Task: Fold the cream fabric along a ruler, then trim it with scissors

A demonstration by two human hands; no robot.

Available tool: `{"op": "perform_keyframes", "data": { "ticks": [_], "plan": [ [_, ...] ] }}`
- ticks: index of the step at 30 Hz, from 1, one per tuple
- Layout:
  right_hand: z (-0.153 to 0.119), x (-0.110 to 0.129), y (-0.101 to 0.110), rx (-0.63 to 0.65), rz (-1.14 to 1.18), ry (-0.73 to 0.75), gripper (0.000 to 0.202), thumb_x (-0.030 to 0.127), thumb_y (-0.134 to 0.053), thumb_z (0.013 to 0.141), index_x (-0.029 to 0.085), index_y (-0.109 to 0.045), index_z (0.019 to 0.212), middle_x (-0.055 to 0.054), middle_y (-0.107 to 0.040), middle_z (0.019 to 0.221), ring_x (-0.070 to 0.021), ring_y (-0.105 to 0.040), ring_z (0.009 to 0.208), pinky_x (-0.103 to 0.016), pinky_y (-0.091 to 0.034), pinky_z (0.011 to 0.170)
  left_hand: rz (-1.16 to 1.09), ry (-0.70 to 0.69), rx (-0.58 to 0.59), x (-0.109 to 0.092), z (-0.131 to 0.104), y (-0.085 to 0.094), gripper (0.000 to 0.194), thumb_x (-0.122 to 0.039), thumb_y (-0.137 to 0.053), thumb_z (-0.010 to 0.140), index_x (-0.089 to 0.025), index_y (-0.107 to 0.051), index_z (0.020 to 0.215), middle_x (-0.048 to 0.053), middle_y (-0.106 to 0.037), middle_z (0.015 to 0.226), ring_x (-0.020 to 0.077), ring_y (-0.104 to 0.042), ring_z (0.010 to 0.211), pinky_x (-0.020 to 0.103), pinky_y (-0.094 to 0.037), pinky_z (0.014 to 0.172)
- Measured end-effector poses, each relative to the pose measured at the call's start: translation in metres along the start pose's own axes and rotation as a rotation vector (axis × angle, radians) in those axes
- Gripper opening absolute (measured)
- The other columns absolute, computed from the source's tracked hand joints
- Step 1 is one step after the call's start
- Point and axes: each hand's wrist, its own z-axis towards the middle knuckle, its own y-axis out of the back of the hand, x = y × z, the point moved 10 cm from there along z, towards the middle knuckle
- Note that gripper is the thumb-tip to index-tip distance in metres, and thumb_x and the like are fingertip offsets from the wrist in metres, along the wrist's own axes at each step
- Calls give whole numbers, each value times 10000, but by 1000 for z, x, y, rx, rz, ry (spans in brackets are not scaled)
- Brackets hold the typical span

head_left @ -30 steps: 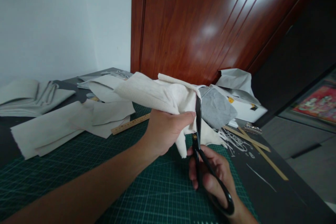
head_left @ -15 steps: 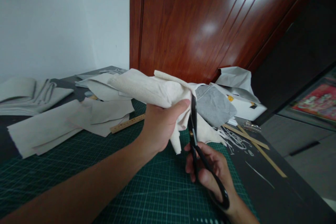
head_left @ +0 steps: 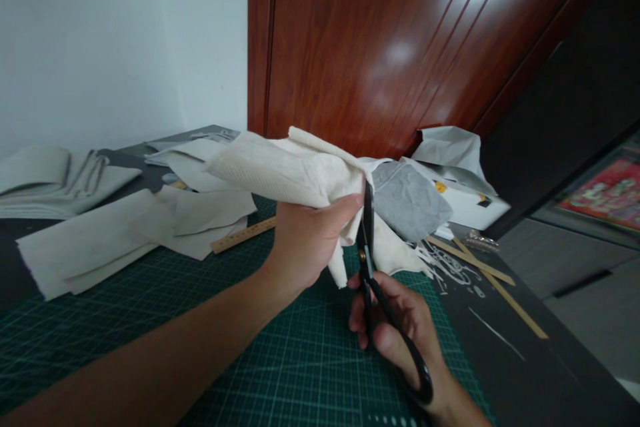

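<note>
- Holding the cream cloth [head_left: 280, 167] in our left hand [head_left: 305, 240], we pinch it with the thumb on the near side; the cloth hides most of the fingers.
- The cloth lies just beyond and above that hand, reaching out to its left, while a narrow tail hangs below, near the scissors [head_left: 369, 217].
- Our right hand [head_left: 407, 320] is curled around the scissors' handles, its thumb through the larger loop; the blades point away from us, against the cloth's right edge, just beside our left thumb. We cannot tell how far apart they stand.
- Both hands are over the green cutting mat [head_left: 280, 360].
- Toward the back right we see a white box [head_left: 477, 213] with orange and black marks; a pale grey sheet [head_left: 450, 147] rises at its back, and we cannot tell what is inside.
- In front of the box lies a grey cloth [head_left: 413, 203], with thin white scraps [head_left: 450, 267] and crossed wooden strips [head_left: 470, 260] nearer us.
- Left of our hands we have a ruler [head_left: 245, 235], flat pale pieces [head_left: 100, 233] and a folded stack [head_left: 45, 180].
</note>
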Motion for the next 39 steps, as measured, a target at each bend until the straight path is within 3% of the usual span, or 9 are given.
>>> {"op": "perform_keyframes", "data": {
  "ticks": [6, 10, 18, 25, 34, 39],
  "plan": [
    [0, 3, 1, -51, -31, -3, 583, 657, -895, 781, 231, -755, 1153, -9, -700, 762, -125, -536, 608, -222, -423, 550, 74, 59, -3, 8, -2, 1, 205, -163, -797, 708, -190, -755, 906, 35, -800, 998, 235, -739, 916, 390, -593, 901],
    [1, 5, 2, -66, -75, 2, 581, 648, -905, 774, 225, -748, 1140, 5, -669, 736, -125, -523, 597, -226, -414, 544, 64, 57, 20, 6, -2, -1, 182, -130, -757, 704, -206, -739, 868, -13, -774, 946, 188, -715, 878, 334, -573, 901],
    [0, 4, -2, -4, -64, -24, 577, 664, -880, 796, 241, -733, 1160, 2, -670, 780, -131, -523, 629, -234, -412, 563, -31, 87, -31, 5, -3, -1, 222, -124, -777, 614, -152, -717, 826, 18, -732, 814, 159, -658, 684, 303, -566, 711],
    [1, 1, -1, 3, -95, -44, 551, 651, -866, 819, 239, -731, 1159, -9, -679, 814, -144, -542, 656, -247, -435, 583, -109, 111, -43, 7, 1, -1, 271, -118, -793, 590, -139, -735, 854, 44, -761, 827, 187, -689, 697, 318, -575, 696],
    [3, 9, 0, -1, -103, -26, 536, 609, -886, 813, 222, -728, 1148, -12, -670, 788, -160, -543, 652, -263, -434, 580, -11, 147, -12, 15, -1, 0, 186, -152, -779, 611, -162, -713, 784, 67, -785, 915, 212, -719, 774, 323, -578, 703],
    [1, 8, 4, -32, -103, -3, 541, 643, -874, 811, 225, -741, 1129, 24, -615, 734, -136, -491, 609, -248, -389, 552, -42, 144, -8, 14, -1, -2, 241, -143, -789, 608, -162, -737, 842, 63, -786, 887, 226, -732, 824, 339, -590, 758]
  ]
}}
